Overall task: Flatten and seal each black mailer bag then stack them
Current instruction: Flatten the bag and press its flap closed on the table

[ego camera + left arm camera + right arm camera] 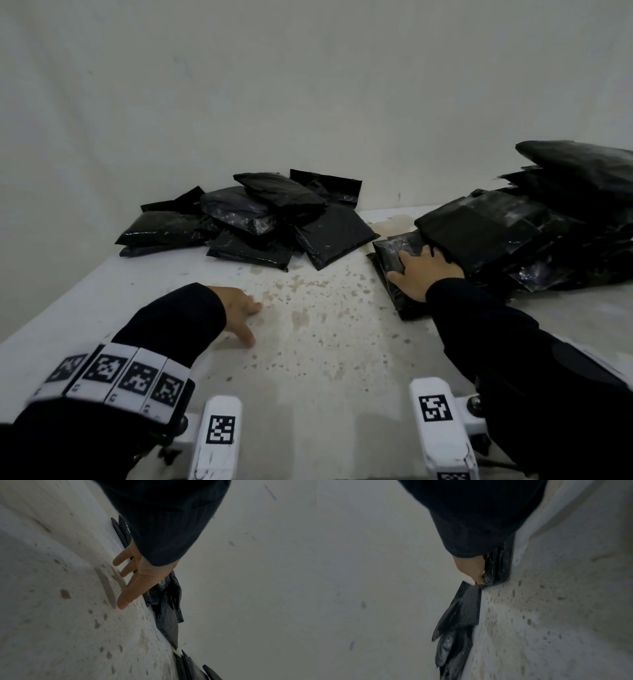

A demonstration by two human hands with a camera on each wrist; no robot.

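surface: pale, rough, speckled with brown stains [308, 342], fills lower half of head view; plain off-white wall [308, 85] behind
loose pile: black mailer bags [260, 219] heaped at centre of frame, against the wall; overlapping at odd angles, some puffy, some flap ends sticking out
right stack: taller heap of black bags [534, 226] at right edge of frame, leaning, upper ones overhang toward the camera
bag in hand: flat black bag [394, 253] at foot of right stack, touching it, lying on surface at centre right
right hand: [423, 274] lies on top of that bag, fingers spread across it; right wrist view shows fingertips curling at the bag edge, so looks like a grip, thumb side hidden
left hand: [241, 311] empty, fingers relaxed and slightly spread, tips touching bare surface at lower left centre; well apart from any bag
material: thin glossy plastic film, crinkled, catches light in streaks; soft padded rectangles, slippery on each other
risk 1: pulling this bag from stack foot may drag neighbours or tip the leaning heap, since bags above overhang
risk 2: trapped air keeps bag puffy, seal flap could crease or stick crooked if not pressed flat first
risk 3: slick film slides under one-handed press; left hand is too far to steady it
risk 4: rough stained surface may snag or dirty adhesive strip
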